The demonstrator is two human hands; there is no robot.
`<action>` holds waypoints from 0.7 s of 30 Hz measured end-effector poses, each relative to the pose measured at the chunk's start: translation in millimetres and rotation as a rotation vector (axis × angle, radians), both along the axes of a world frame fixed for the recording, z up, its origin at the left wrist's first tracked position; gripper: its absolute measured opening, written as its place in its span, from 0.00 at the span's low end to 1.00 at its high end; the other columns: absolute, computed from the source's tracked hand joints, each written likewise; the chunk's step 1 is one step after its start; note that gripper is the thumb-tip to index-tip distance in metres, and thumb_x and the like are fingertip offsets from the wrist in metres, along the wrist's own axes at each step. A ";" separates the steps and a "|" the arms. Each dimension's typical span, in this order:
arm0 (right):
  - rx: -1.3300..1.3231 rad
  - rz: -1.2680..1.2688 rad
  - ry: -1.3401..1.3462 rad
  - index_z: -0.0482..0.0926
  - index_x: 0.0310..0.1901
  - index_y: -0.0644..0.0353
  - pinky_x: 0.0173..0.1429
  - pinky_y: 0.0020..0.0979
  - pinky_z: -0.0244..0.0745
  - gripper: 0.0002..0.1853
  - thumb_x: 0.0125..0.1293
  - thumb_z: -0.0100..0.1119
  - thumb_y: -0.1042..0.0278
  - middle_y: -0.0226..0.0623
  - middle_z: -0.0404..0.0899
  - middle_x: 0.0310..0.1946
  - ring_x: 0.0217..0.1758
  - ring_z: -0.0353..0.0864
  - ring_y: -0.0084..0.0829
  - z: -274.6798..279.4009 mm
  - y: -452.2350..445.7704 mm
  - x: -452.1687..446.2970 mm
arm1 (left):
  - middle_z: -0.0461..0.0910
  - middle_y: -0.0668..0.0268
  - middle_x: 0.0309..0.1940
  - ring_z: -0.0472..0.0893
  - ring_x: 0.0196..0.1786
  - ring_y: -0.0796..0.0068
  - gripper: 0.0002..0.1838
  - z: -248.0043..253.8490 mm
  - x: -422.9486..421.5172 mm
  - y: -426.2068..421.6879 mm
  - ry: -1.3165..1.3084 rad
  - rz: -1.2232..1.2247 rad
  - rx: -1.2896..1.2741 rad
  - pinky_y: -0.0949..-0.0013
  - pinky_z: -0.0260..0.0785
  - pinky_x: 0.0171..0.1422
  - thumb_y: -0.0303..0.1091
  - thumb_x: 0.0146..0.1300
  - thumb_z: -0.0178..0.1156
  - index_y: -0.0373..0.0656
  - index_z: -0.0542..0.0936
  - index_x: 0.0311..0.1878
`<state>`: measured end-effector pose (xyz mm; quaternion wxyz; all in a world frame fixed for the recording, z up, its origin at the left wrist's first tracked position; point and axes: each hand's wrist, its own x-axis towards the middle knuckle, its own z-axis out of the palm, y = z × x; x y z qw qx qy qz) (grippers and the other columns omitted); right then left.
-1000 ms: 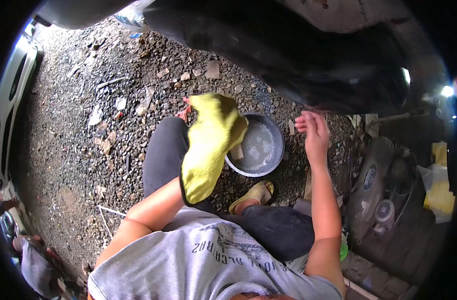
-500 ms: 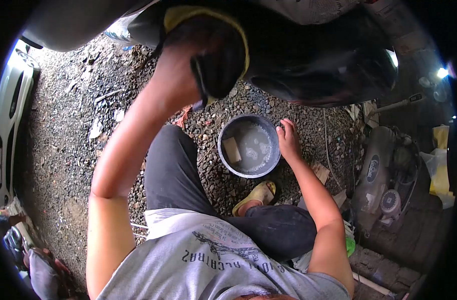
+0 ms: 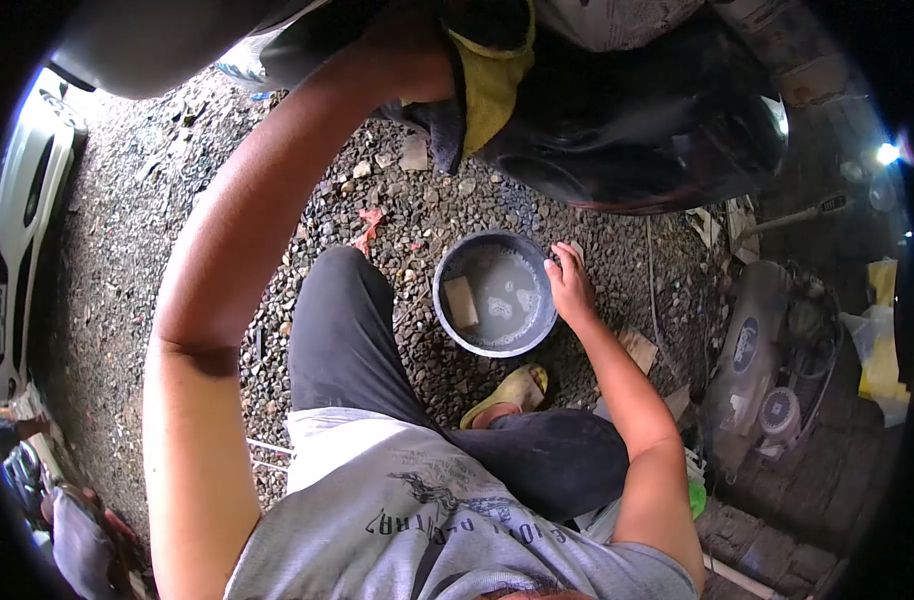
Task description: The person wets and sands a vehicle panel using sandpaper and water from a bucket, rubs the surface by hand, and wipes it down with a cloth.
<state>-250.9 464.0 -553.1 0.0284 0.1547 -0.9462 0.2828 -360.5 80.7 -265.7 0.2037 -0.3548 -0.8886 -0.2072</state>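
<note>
A yellow and dark grey cloth point(image 3: 492, 95) hangs from my left hand point(image 3: 422, 68), up against a glossy black panel point(image 3: 657, 130). Its folds and the shadow hide most of those fingers. Below on the gravel stands a round dark basin point(image 3: 445, 325) of cloudy, foamy water. Inside it, at the left, lies a pale tan block point(image 3: 462, 302). My right hand point(image 3: 572, 288) is at the basin's right rim, with thumb and fingers apart. The thumb looks to touch the rim; I cannot tell whether the fingers do.
A grey curved body panel point(image 3: 177, 45) overhangs the upper left. At the left edge stands a white car bumper point(image 3: 22, 220). A dusty engine-like part point(image 3: 757, 360) and a yellow packet point(image 3: 882, 320) lie to the right. My sandalled foot point(image 3: 507, 395) is just below the basin.
My left hand has moved up and the cloth has swung right, its yellow side now showing more. My right hand stays by the basin rim, its fingers a little shifted.
</note>
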 end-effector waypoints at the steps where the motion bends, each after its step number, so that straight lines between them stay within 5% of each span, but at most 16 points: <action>1: -0.007 0.007 -0.012 0.73 0.61 0.66 0.72 0.45 0.67 0.21 0.75 0.54 0.59 0.52 0.72 0.64 0.69 0.71 0.51 1.0 0.5 0.3 | 0.79 0.57 0.61 0.76 0.65 0.60 0.22 1.0 4.7 4.0 0.003 -0.002 -0.009 0.60 0.65 0.72 0.42 0.68 0.63 0.47 0.78 0.63; 13: -0.116 0.046 -0.043 0.72 0.61 0.66 0.71 0.44 0.68 0.20 0.75 0.55 0.62 0.52 0.72 0.64 0.67 0.71 0.52 -0.9 -4.3 -3.3 | 0.79 0.53 0.60 0.77 0.64 0.50 0.27 -1.9 39.4 60.3 0.001 -0.083 0.070 0.54 0.67 0.72 0.36 0.59 0.69 0.43 0.78 0.63; 17: -0.053 0.070 -0.024 0.69 0.66 0.64 0.71 0.42 0.67 0.22 0.79 0.50 0.58 0.49 0.70 0.67 0.68 0.72 0.48 -13.3 -17.0 1.2 | 0.72 0.53 0.68 0.69 0.72 0.51 0.32 -32.8 44.0 77.6 0.022 -0.299 0.406 0.53 0.57 0.77 0.42 0.60 0.68 0.43 0.74 0.68; 18: 0.013 0.014 -0.216 0.68 0.67 0.65 0.73 0.44 0.64 0.25 0.79 0.48 0.53 0.51 0.70 0.67 0.69 0.70 0.51 -9.7 -23.8 6.0 | 0.69 0.53 0.71 0.65 0.75 0.51 0.35 -43.4 47.1 79.5 -0.003 -0.384 0.539 0.52 0.52 0.80 0.43 0.60 0.69 0.43 0.72 0.70; 21: 0.105 -0.054 -0.136 0.61 0.74 0.60 0.79 0.44 0.57 0.32 0.79 0.47 0.46 0.53 0.63 0.73 0.76 0.62 0.52 -81.3 -22.8 10.5 | 0.62 0.52 0.77 0.58 0.80 0.51 0.41 -58.4 51.5 85.9 -0.040 -0.501 0.712 0.50 0.42 0.84 0.46 0.60 0.70 0.43 0.68 0.75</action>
